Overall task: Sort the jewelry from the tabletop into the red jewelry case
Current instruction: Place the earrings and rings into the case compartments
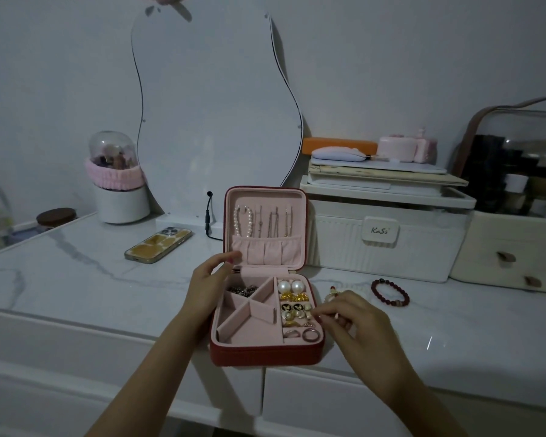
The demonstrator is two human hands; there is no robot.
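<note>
Both bare forearms reach forward from the lower edge of the view. The left hand (210,280) rests against the left side of the red jewelry case (267,353), fingers loosely curved, fingertips near its hinge. The right hand (352,323) hovers at the case's right edge, fingers curled, thumb and forefinger pinched together.

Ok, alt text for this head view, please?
An open red jewelry case sits on a white marble tabletop, with the left hand at its left edge and the right hand at its right edge. A red bead bracelet lies right of the case.
</note>
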